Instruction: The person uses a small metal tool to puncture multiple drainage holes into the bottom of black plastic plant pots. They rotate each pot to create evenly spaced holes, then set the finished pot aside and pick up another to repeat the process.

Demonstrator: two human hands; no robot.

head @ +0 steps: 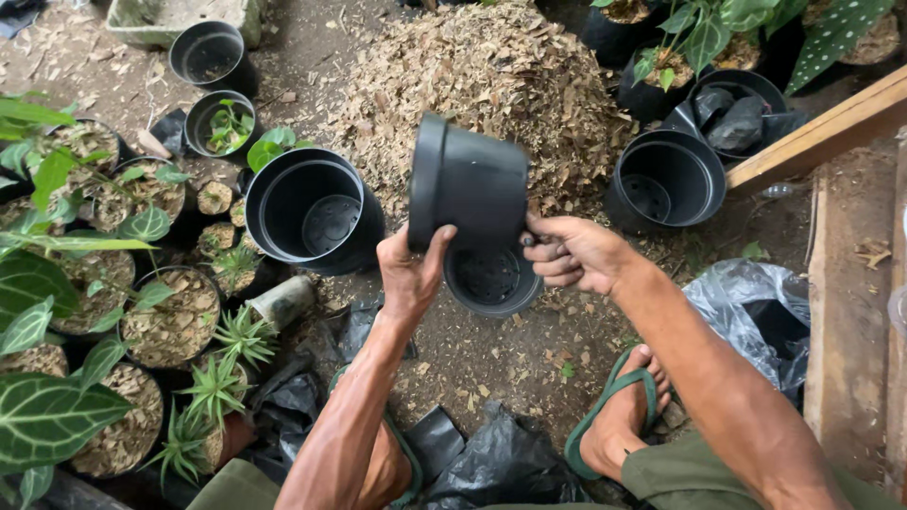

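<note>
My left hand (411, 274) grips the rim of a black plastic pot (470, 181), held on its side in the air with its mouth facing left. My right hand (573, 253) touches the base end of that same pot with its fingertips. Directly beneath it a smaller empty black pot (492, 280) stands upright on the ground, its drainage holes visible. Behind the held pot rises a heap of dry wood chips (491, 66).
A large empty black pot (312, 210) stands left, another (665, 179) right. Potted plants (175, 316) crowd the left side. Black plastic bags (501, 467) lie by my sandalled foot (614, 416). A wooden plank (822, 132) runs along the right.
</note>
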